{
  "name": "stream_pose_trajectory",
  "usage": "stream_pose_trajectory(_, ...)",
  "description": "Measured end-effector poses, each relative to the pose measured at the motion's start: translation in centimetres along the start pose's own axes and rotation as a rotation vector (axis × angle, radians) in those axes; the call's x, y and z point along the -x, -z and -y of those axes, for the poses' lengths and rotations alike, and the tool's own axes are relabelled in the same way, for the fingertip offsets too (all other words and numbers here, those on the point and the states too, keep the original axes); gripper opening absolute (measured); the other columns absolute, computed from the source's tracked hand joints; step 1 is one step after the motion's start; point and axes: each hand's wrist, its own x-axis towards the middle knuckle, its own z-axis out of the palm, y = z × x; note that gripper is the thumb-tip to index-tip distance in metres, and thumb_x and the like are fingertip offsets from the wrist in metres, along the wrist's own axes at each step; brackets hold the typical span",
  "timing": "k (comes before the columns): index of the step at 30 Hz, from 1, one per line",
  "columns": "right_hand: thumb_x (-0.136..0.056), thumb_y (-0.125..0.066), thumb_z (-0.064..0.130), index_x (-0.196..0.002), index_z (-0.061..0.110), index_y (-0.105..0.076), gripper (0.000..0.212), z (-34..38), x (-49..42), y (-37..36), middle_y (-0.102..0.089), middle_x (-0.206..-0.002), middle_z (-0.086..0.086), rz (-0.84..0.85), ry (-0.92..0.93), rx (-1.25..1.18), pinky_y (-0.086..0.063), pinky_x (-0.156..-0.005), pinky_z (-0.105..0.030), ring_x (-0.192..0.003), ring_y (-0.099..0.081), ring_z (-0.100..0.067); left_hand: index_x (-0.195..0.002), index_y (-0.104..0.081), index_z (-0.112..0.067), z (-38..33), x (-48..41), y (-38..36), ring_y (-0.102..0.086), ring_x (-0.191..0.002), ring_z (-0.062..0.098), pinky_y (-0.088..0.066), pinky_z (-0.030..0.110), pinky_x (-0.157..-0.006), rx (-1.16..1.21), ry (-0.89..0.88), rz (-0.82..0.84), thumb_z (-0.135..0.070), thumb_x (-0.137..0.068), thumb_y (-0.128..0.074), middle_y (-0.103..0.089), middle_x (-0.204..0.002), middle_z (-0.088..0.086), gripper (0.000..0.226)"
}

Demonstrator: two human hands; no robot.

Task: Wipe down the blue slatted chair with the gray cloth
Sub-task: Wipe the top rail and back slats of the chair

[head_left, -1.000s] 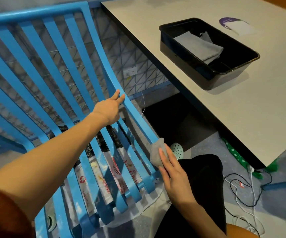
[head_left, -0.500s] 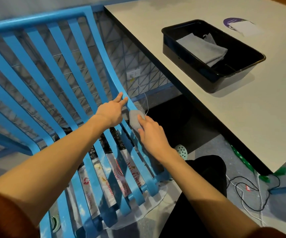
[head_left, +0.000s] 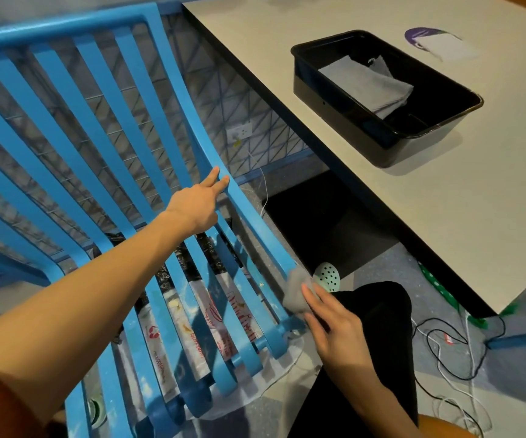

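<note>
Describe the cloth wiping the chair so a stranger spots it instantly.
Find the blue slatted chair and follow its table-side rail to the front corner. There the right hand presses a bunched gray cloth against it; the other cloths lie folded in the black tub.

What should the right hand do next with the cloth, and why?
Probably slide the gray cloth back up the outermost slat toward the left hand. The right hand presses the cloth against the lower front end of that slat on the blue chair, so little slat is left below it. The left hand rests higher on the same slat.
</note>
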Motion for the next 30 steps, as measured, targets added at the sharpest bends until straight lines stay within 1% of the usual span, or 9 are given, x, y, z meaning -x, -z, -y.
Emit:
stream_pose_trajectory(4, -0.092, -0.063, 0.006, -0.136, 0.035, -0.040, 0.057, -0.2, 1.8, -0.1, -0.043, -0.144, 0.009, 0.012, -0.109, -0.136, -0.030, -0.108, -0.006, -0.134, -0.036, 0.008, -0.157, -0.001, -0.033, -0.1, 0.1, -0.2, -0.050, -0.058, 0.023, -0.036, 0.030, -0.044, 0.011, 0.011, 0.001, -0.003, -0.091, -0.045, 0.014, -0.163, -0.009, 0.084)
stream_pose_trajectory(8, -0.093, -0.063, 0.015, -0.139, 0.029, -0.030, 0.058, 1.4, 0.9, -1.2, -0.025, -0.149, 0.010, -0.015, -0.093, -0.157, -0.016, -0.097, 0.010, -0.125, -0.010, 0.034, -0.157, -0.001, -0.033, -0.3, 0.2, -0.1, -0.053, -0.064, 0.026, -0.040, 0.031, -0.046, 0.026, 0.013, -0.005, -0.005, -0.091, -0.046, 0.014, -0.163, -0.010, 0.084)
stream_pose_trajectory(11, -0.091, -0.066, 0.014, -0.142, 0.024, -0.034, 0.061, 2.0, -1.2, -1.8, -0.028, -0.153, 0.006, -0.066, -0.004, -0.068, -0.020, -0.104, 0.003, -0.136, -0.014, 0.017, -0.157, -0.002, -0.033, -0.2, 0.3, -0.1, -0.056, -0.069, 0.028, -0.040, 0.032, -0.047, 0.038, 0.010, -0.011, -0.004, -0.091, -0.046, 0.014, -0.163, -0.010, 0.084)
stream_pose_trajectory(17, -0.094, -0.063, 0.029, -0.145, 0.024, -0.038, 0.057, 3.4, -5.9, -1.8, -0.037, -0.154, 0.003, 0.028, 0.011, 0.091, -0.033, -0.116, -0.037, -0.139, -0.038, -0.013, -0.157, -0.001, -0.033, -0.1, 0.1, -0.5, -0.061, -0.075, 0.030, -0.044, 0.033, -0.048, 0.039, 0.004, -0.020, -0.004, -0.089, -0.047, 0.016, -0.163, -0.011, 0.086)
stream_pose_trajectory(20, -0.095, -0.061, 0.029, -0.146, 0.019, -0.041, 0.056, 4.3, -8.5, -2.2, -0.043, -0.151, -0.004, 0.067, 0.021, 0.175, -0.034, -0.115, -0.040, -0.135, -0.044, -0.021, -0.157, -0.001, -0.033, 0.0, -0.1, -0.5, -0.062, -0.078, 0.030, -0.047, 0.035, -0.051, 0.036, -0.015, -0.013, -0.004, -0.089, -0.047, 0.016, -0.163, -0.011, 0.087)
stream_pose_trajectory(22, -0.093, -0.064, 0.026, -0.144, 0.015, -0.045, 0.055, 5.3, -10.8, -2.5, -0.049, -0.146, -0.005, 0.072, 0.043, 0.161, -0.040, -0.110, -0.043, -0.130, -0.050, -0.022, -0.157, -0.006, -0.031, 0.1, -0.1, -0.5, -0.062, -0.096, 0.031, -0.049, 0.037, -0.058, 0.099, -0.023, 0.010, -0.003, -0.087, -0.048, 0.014, -0.163, -0.011, 0.086)
stream_pose_trajectory(25, -0.089, -0.070, 0.021, -0.137, 0.012, -0.054, 0.052, 6.9, -13.8, -2.3, -0.060, -0.135, -0.005, 0.063, 0.059, 0.073, -0.044, -0.107, -0.030, -0.122, -0.056, -0.016, -0.154, -0.026, -0.023, -0.6, 1.3, -0.5, -0.040, -0.138, 0.022, -0.046, 0.034, -0.095, 0.496, -0.006, -0.036, -0.002, -0.090, -0.051, -0.007, -0.164, -0.006, 0.072)
stream_pose_trajectory(28, -0.088, -0.069, 0.010, -0.126, 0.010, -0.065, 0.038, 8.2, -14.6, -1.5, -0.068, -0.123, -0.005, -0.023, 0.128, -0.026, -0.036, -0.096, -0.002, -0.113, -0.061, -0.010, -0.133, -0.054, -0.022, -2.9, 4.8, -1.4, -0.058, -0.108, 0.012, -0.048, 0.028, -0.084, 1.222, 0.110, -0.152, -0.005, -0.095, -0.053, -0.053, -0.138, 0.002, 0.041)
stream_pose_trajectory(30, -0.085, -0.069, 0.005, -0.119, 0.010, -0.070, 0.034, 9.0, -13.9, -1.6, -0.070, -0.117, -0.004, -0.058, 0.176, -0.098, -0.036, -0.094, 0.000, -0.108, -0.063, -0.008, -0.116, -0.062, -0.020, -4.0, 7.1, -2.2, -0.067, -0.089, 0.018, -0.055, 0.035, -0.076, 1.566, 0.194, -0.185, -0.010, -0.096, -0.056, -0.067, -0.113, 0.012, 0.023)
